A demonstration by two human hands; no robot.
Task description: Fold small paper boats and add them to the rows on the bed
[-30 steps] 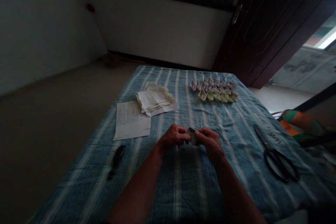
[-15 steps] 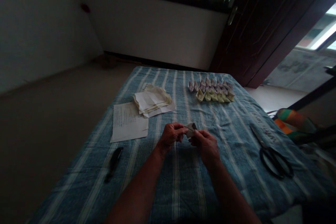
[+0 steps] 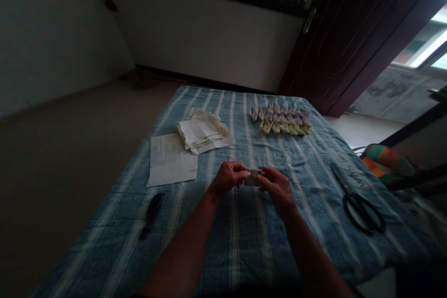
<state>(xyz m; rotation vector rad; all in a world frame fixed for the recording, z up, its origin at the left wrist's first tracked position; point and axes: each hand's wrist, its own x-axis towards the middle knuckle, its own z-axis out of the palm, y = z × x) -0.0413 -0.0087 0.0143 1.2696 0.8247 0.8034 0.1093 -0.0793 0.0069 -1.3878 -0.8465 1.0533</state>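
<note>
folded paper point(image 3: 252, 179) | small, greyish-white | creased | upper edge near level | above tablecloth point(image 3: 244, 247)

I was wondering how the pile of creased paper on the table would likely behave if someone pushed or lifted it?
The pile of creased paper would probably be floppy, as it looks thin and rumpled. A sideways push might fan it apart, since its edges lie out of line. It is likely light for its width, being a low stack.

Head-worn view, forward and down over both hands point(image 3: 226, 179) point(image 3: 279, 190).
</note>
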